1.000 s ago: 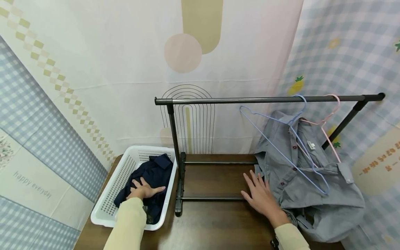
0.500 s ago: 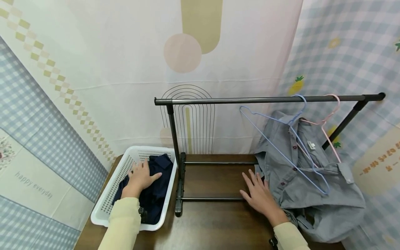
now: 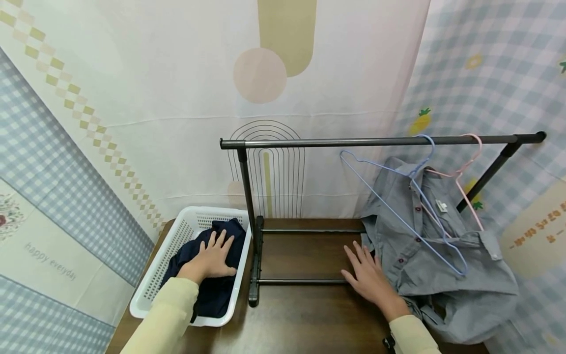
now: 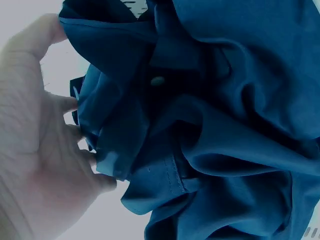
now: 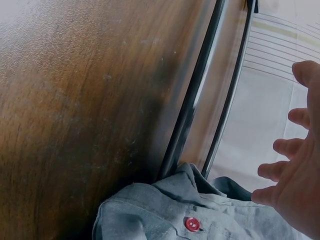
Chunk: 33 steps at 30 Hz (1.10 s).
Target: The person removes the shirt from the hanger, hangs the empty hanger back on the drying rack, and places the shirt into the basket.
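Observation:
Inside the white basket point(image 3: 212, 212) at the left lies a crumpled navy garment point(image 3: 216, 299). My left hand point(image 3: 210, 261) is over it with fingers spread. From the left wrist view, the thumb and fingertips of this hand point(image 4: 42, 125) reach the collar-like edge of the navy cloth point(image 4: 220, 135), and a small button shows in its folds. My right hand point(image 3: 366, 278), fingers apart and holding nothing, is beside the grey shirt point(image 3: 477, 305). In the right wrist view the shirt point(image 5: 145, 212) with a red button lies below that hand point(image 5: 295, 172).
A black rack stands on the brown table point(image 3: 309, 319), with a top rail point(image 3: 318, 143) and low crossbars. From the rail hang a blue hanger point(image 3: 413, 174) and a pink hanger point(image 3: 458, 173), both overlapping the grey shirt. Patterned cloths cover the walls behind.
My left hand first moved up and left in the basket, then came back right across the navy garment, whose folds have shifted. The right hand and the grey shirt have stayed in place.

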Tool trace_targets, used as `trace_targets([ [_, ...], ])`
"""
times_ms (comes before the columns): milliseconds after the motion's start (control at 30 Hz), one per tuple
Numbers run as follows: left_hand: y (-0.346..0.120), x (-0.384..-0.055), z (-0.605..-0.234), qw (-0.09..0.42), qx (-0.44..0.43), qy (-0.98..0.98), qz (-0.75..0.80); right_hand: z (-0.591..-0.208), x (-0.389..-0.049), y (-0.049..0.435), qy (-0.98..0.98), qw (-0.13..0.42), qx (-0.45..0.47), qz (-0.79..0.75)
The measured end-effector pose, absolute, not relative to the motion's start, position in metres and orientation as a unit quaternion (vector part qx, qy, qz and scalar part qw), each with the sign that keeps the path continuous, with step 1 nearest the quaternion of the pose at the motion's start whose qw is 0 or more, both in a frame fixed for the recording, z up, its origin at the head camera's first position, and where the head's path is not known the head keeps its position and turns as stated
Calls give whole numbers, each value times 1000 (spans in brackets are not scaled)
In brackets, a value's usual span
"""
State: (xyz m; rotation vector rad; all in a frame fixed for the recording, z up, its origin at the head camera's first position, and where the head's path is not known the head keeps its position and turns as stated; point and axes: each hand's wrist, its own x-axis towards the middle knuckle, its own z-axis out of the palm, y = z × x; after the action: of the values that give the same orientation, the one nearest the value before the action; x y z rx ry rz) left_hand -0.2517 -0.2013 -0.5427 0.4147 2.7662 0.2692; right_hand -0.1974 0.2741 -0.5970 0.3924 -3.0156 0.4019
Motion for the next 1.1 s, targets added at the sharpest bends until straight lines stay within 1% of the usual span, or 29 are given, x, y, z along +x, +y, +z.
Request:
trace_targets([
  [67,-201,-253,-544,186,138,969,80,-596,-198,274,-983,35,128,128],
  [167,-203,-256,-548,203,133,968,66,-596,-198,273,-983,35,129,127],
  [400,-207,-263,-562,219,125,966,65,-596,-200,275,-980,43,132,142],
  [567,-203,-268,-570,231,115,965,43,-594,-201,279,-979,38,128,153],
  [700,-203,-279,-594,232,115,965,28,-592,-202,282,-981,34,124,147],
  [833,-206,-290,-623,219,124,968,-1,-590,-200,282,-982,27,124,143],
  [933,-202,-287,-618,225,119,967,-6,-589,-200,281,-982,26,126,141],
  [1100,-191,-269,-575,244,97,965,12,-589,-201,277,-981,25,129,142],
])
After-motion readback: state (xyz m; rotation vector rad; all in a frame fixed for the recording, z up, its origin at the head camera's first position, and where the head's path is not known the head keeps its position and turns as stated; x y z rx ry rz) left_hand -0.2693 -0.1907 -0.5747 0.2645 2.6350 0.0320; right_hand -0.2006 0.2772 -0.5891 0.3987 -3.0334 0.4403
